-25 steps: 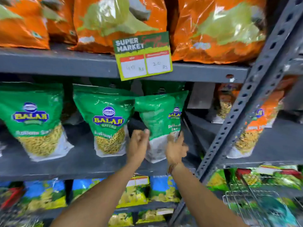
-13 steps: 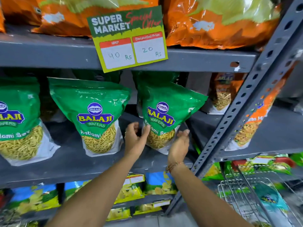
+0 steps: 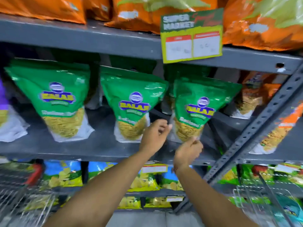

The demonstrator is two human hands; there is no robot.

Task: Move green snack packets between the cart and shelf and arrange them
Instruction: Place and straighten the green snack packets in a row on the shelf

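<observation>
Three green snack packets stand in a row on the grey middle shelf: a left one, a middle one and a right one. More green packets stand behind them. My left hand pinches the lower left edge of the right packet. My right hand grips its bottom right corner. That packet leans forward, its base lifted a little above the shelf. The wire cart is at the lower right with a green packet inside.
Orange packets fill the shelf above, where a price sign hangs. A slanted perforated grey upright crosses the right side, with orange packets behind it. Blue and yellow packets line the lower shelf. A second wire basket sits lower left.
The view swung left and blurred. My hands went from cupping the right packet's sides to pinching its lower corners; the packet now faces front.
</observation>
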